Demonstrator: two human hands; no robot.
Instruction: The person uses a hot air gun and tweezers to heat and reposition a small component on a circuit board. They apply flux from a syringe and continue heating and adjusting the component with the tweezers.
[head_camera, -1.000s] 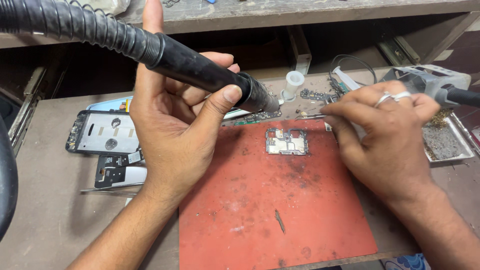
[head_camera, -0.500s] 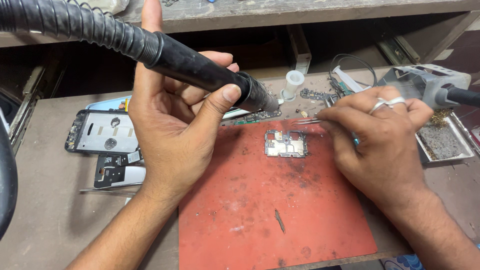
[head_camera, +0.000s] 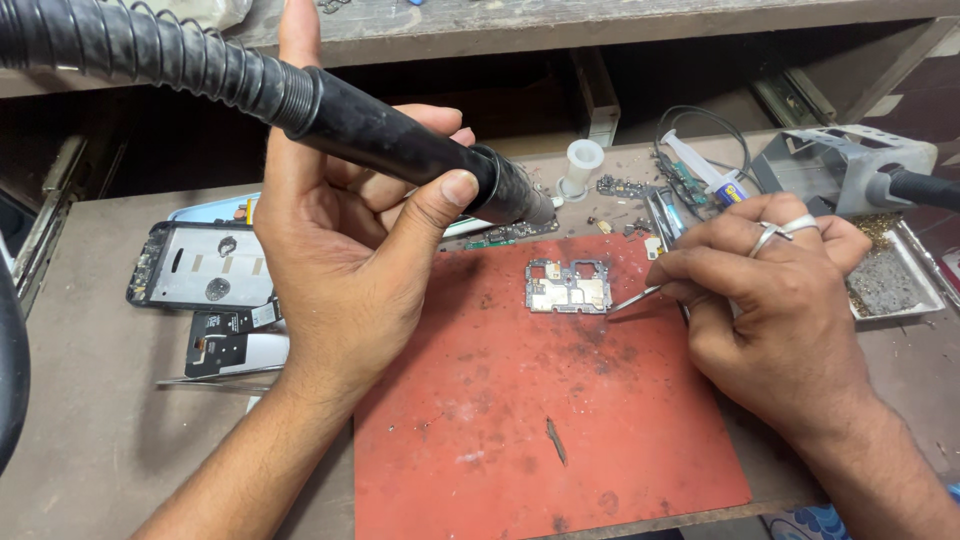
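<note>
Circuit board (head_camera: 568, 286): it lies flat near the top edge of the red mat (head_camera: 540, 420), clear of the clutter, so you can reach it from both sides.
Tweezers (head_camera: 634, 297): your right hand (head_camera: 775, 300) pinches them shut between thumb and fingers, and their tips touch the board's right edge, seemingly to steady it.
Hot-air nozzle (head_camera: 400, 150): your left hand (head_camera: 355, 260) wraps it, thumb pressed on the barrel, with the tip angled down toward the board from the upper left but held above it, not touching.
Hose (head_camera: 140, 50): it runs off to the upper left, out of the way of the mat.
Phone frame (head_camera: 200, 278): it is set aside on the desk (head_camera: 90, 420) left of your wrist, with a smaller black part just below it.
Metal tray (head_camera: 890, 285): at the right edge, it holds grey and brassy crumbs, probably solder waste; a grey tool stand (head_camera: 840, 165) sits behind it.
Syringe tube (head_camera: 700, 165): it lies behind the mat among loose small parts, beside a white spool (head_camera: 582, 165).
</note>
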